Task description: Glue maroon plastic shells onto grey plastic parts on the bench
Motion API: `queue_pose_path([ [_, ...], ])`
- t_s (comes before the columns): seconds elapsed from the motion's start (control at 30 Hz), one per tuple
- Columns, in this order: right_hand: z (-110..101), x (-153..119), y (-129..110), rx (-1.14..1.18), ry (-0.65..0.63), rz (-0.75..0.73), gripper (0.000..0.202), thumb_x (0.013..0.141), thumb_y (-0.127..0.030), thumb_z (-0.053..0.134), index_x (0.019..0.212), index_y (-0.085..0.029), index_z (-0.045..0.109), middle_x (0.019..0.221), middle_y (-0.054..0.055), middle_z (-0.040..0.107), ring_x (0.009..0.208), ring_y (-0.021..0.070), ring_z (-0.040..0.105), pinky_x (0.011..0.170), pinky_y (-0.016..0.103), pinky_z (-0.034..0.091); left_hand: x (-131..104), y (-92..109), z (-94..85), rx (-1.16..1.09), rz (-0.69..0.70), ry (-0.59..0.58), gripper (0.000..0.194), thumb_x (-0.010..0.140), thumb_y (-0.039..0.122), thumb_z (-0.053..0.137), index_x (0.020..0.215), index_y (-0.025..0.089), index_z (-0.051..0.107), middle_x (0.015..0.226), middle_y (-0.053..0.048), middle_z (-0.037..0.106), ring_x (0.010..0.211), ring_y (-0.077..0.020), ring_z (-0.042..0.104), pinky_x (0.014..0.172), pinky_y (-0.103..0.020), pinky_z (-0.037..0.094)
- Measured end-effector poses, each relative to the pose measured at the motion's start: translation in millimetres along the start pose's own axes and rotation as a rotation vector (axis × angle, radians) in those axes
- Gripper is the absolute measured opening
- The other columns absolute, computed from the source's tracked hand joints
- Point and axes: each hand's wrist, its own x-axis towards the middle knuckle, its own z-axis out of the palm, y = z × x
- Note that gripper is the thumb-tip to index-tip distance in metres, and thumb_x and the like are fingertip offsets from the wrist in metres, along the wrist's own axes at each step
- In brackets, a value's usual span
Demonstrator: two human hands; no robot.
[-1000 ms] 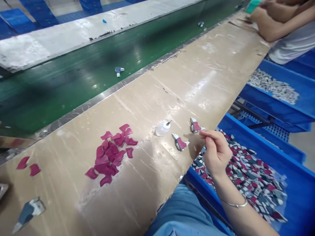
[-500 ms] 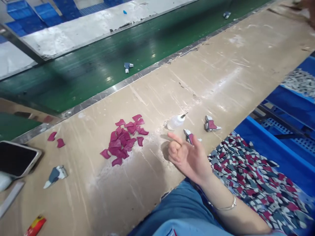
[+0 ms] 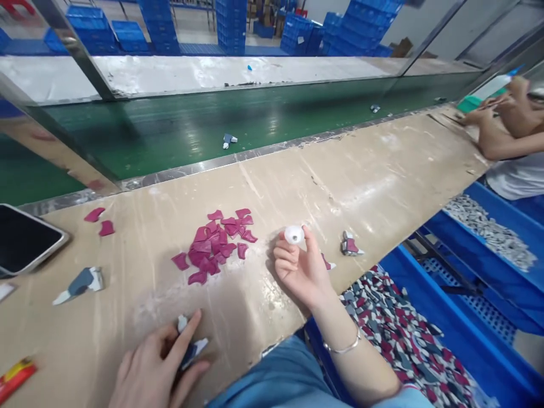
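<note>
Tan, smooth-topped desk: scuffed and streaked with whitish residue on its surface (image 3: 272, 190); we would work on a clean patch so nothing sticks.
Blue plastic bin: smooth-walled (image 3: 488, 347), beside the desk on our right, heaped with small grey, white and crimson pieces.
Left hand: our hand (image 3: 151, 368) rests low on the desk, thumb and forefinger apart around a piece; we cannot tell whether it is gripped. We would steady the piece by its edges and leave its face bare.
Right hand: our hand (image 3: 302, 275) is closed around a bottle above the desk. A light, even squeeze should control the flow best.
Crimson pile: thin, curved, matt patches (image 3: 208, 246), loosely overlapping; lifting one by its rim should keep the rest in place.
Translucent white, rounded squeeze bottle: in the right hand (image 3: 293, 231), its dark tip towards us; we would turn that tip down only over the piece.
Slate-and-white, angular moulded piece: partly hidden at the left hand (image 3: 187, 356), its pale ends showing.
Grey, white and crimson boot-shaped piece: on the desk (image 3: 351, 243), right of the bottle, well apart.
</note>
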Motion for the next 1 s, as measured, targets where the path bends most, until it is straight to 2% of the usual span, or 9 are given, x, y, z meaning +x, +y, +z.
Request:
queue_pose_path([
  [0.13,27.0,-14.9,20.4,-0.067,0.069,0.039,0.05,0.084,-0.066,0.084,0.077,-0.023,0.06,0.061,-0.009,0.042,0.051,0.0085,0.026,0.044,0.02,0.029,12.4,-7.0,-15.2,-0.09,-0.068,0.059,0.06,0.106,0.054,0.058,0.161,0.03,0.058,0.128,-0.014,0.075,0.112,-0.0362,0.074,0.099,-0.05,0.06],
  [0.23,37.5,-28.3,37.6,-0.259,0.076,-0.013,0.058,0.083,-0.079,0.078,0.076,-0.024,0.06,0.058,-0.006,0.049,0.047,0.0099,0.034,0.045,0.025,0.034,24.2,-3.2,-30.6,-0.175,-0.061,-0.026,0.054,0.099,0.056,0.072,0.146,0.029,0.071,0.13,-0.012,0.077,0.118,-0.0367,0.073,0.105,-0.049,0.059],
  [0.3,35.9,-37.6,49.0,-0.418,0.072,-0.072,0.061,0.08,-0.084,0.076,0.077,-0.024,0.063,0.06,-0.003,0.055,0.047,0.0123,0.042,0.046,0.028,0.039,28.6,8.5,-34.8,-0.298,-0.132,-0.014,0.049,0.095,0.049,0.078,0.139,0.026,0.075,0.13,-0.012,0.079,0.121,-0.0361,0.073,0.107,-0.049,0.058],
  [0.33,33.2,-42.3,54.5,-0.502,0.071,-0.127,0.062,0.078,-0.085,0.078,0.079,-0.025,0.064,0.062,-0.002,0.058,0.049,0.0141,0.047,0.047,0.03,0.042,29.8,16.5,-34.6,-0.38,-0.195,0.006,0.05,0.095,0.046,0.08,0.14,0.026,0.073,0.127,-0.011,0.081,0.116,-0.0337,0.075,0.104,-0.046,0.06],
  [0.4,26.2,-50.7,64.5,-0.674,0.075,-0.28,0.058,0.077,-0.082,0.081,0.086,-0.026,0.067,0.071,0.001,0.066,0.058,0.019,0.059,0.053,0.034,0.05,31.1,33.7,-30.7,-0.566,-0.326,0.055,0.056,0.093,0.04,0.082,0.147,0.027,0.069,0.11,-0.006,0.085,0.093,-0.0257,0.078,0.088,-0.036,0.062],
  [0.47,20.3,-57.4,72.6,-0.82,0.071,-0.445,0.052,0.082,-0.076,0.082,0.095,-0.027,0.068,0.081,0.005,0.07,0.069,0.0239,0.067,0.061,0.038,0.056,32.7,48.5,-25.3,-0.69,-0.392,0.094,0.06,0.091,0.037,0.085,0.147,0.029,0.069,0.093,0.0,0.083,0.072,-0.0202,0.072,0.075,-0.031,0.058],
  [0.6,16.6,-64.7,81.2,-0.942,-0.002,-0.628,0.041,0.089,-0.066,0.08,0.106,-0.031,0.066,0.087,0.005,0.07,0.074,0.027,0.067,0.066,0.043,0.054,36.5,60.6,-21.7,-0.724,-0.404,0.095,0.06,0.088,0.034,0.086,0.145,0.029,0.072,0.082,0.002,0.079,0.07,-0.0197,0.067,0.079,-0.032,0.056],
  [0.87,25.2,-67.6,80.5,-1.012,-0.019,-0.63,0.042,0.09,-0.072,0.076,0.105,-0.035,0.061,0.081,0.002,0.068,0.065,0.026,0.068,0.057,0.044,0.054,37.4,58.6,-25.5,-0.743,-0.401,0.074,0.062,0.086,0.028,0.082,0.147,0.026,0.072,0.079,0.004,0.076,0.07,-0.0176,0.063,0.08,-0.031,0.054],
  [1.0,25.7,-66.8,79.0,-0.946,-0.043,-0.665,0.035,0.09,-0.062,0.082,0.106,-0.034,0.067,0.082,0.001,0.066,0.066,0.0242,0.068,0.061,0.044,0.056,38.2,59.9,-25.2,-0.743,-0.393,0.072,0.061,0.087,0.028,0.082,0.147,0.028,0.072,0.08,0.004,0.076,0.07,-0.0171,0.063,0.081,-0.03,0.055],
])
